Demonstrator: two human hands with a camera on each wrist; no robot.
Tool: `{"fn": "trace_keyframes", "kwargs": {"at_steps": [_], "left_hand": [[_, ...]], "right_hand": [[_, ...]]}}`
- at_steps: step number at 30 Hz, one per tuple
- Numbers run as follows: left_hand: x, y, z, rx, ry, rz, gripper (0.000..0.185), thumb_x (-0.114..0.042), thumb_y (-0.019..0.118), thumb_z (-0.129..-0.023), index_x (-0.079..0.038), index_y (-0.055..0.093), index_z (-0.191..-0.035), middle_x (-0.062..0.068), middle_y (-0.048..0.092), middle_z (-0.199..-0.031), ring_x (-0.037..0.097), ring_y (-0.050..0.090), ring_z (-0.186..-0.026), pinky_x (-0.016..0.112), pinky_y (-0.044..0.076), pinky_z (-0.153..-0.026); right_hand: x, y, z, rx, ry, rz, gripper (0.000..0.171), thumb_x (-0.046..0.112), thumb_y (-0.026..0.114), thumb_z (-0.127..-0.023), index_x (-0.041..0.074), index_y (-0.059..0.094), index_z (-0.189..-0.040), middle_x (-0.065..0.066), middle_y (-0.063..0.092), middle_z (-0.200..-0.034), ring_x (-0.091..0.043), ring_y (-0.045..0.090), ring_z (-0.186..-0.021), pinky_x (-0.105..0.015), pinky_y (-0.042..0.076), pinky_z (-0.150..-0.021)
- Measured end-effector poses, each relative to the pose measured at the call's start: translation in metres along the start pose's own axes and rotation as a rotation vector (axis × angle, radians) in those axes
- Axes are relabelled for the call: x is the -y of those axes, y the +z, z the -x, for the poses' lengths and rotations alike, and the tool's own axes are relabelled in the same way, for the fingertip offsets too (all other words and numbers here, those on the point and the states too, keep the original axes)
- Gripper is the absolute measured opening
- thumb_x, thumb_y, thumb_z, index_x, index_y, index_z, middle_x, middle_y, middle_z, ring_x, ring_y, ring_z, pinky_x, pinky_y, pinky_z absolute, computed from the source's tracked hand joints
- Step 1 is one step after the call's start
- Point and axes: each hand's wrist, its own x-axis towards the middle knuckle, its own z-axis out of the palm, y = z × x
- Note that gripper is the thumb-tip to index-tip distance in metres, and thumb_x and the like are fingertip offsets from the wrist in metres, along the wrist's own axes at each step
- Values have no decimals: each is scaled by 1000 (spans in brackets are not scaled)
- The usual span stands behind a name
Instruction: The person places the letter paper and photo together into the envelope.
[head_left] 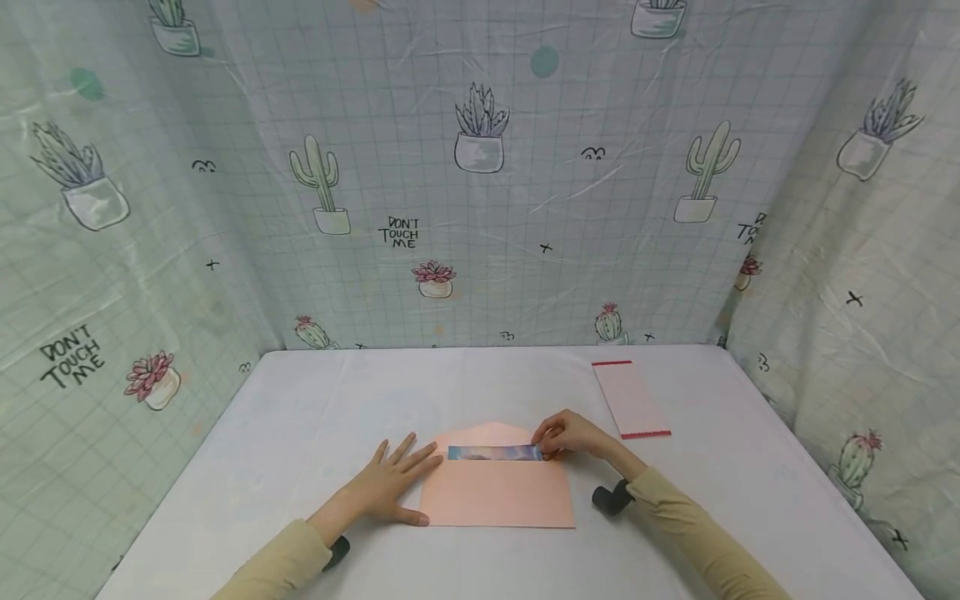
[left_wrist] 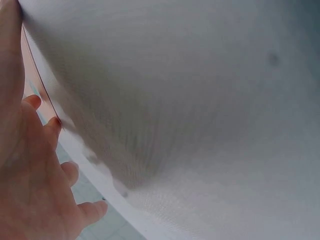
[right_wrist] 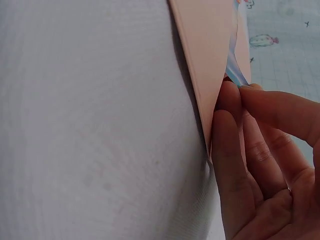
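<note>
Blue card [head_left: 495, 452] pinched by right hand [head_left: 573, 435] fingers [right_wrist: 272, 107] at envelope [head_left: 497, 492] mouth

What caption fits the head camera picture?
Left hand presses a peach paper envelope flat while the right hand pinches a blue picture card in it.

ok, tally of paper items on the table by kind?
Pink envelope: 1
Blue picture card, partly inside the envelope: 1
Pink slip with red ends: 1
Total: 3
</note>
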Motion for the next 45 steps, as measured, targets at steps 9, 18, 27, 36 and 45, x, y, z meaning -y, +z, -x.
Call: {"fn": "trace_keyframes", "kwargs": {"at_steps": [9,18,27,36,45], "left_hand": [[0,0,0,-3,5,-5,90,-63,57,-71,-16,27,-141,7,23,-148,41,15,-135,68,15,-99],[0,1,-1,5,-7,-3,89,-64,57,-71,-17,26,-141,7,22,-149,40,15,-135,69,14,-99],[0,1,-2,7,5,-15,90,-65,56,-71,-17,27,-141,7,23,-148,41,15,-135,68,15,-99],[0,2,-3,13,4,-28,90,-66,55,-71,-17,25,-141,7,22,-149,40,15,-135,68,15,-99],[-2,1,-2,29,-15,-14,90,-66,55,-71,-17,26,-141,7,22,-149,40,14,-136,68,14,-100]], "right_hand": [[4,0,2,5,-2,30,16,7,60,-81,-3,66,-93,-6,67,-73,-9,60,-63,-24,52,-59],[23,15,7,-173,-134,493,10,7,60,-79,8,69,-84,0,65,-78,-6,48,-62,-18,43,-55],[38,48,10,-226,-239,923,16,14,62,-78,9,68,-92,-1,58,-84,-11,49,-73,-22,43,-58],[45,66,4,-174,-248,943,25,17,60,-81,7,62,-104,-2,52,-90,-13,42,-79,-21,38,-61],[42,73,-7,-179,-193,984,25,26,56,-85,14,59,-106,1,48,-90,-11,38,-79,-21,33,-58]]}}
